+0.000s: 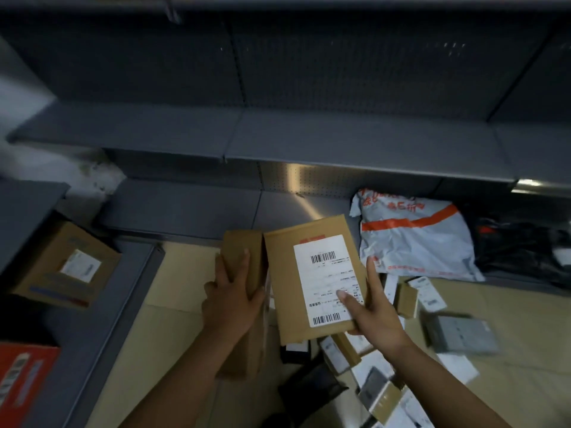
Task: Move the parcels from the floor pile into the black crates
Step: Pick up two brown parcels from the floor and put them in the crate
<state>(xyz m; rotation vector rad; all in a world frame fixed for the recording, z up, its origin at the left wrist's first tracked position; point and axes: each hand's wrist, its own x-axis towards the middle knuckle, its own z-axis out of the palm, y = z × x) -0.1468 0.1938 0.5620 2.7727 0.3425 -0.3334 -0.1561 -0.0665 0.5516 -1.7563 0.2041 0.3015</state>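
I'm gripping a labelled box (315, 279) in my right hand (375, 313), a narrower carton (242, 257) in my left hand (230, 301). Many parcels (370, 366) are lying near right; no black crate is showing.

Both hands, left (233, 299) and right (375, 307), raised, fingers gripping.

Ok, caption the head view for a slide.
Both hands, left and right, hold a labelled cardboard parcel above the floor pile.

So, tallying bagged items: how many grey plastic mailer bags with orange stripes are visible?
1: the grey plastic mailer bag lies on the low shelf, right of the held boxes. Others may be hidden.
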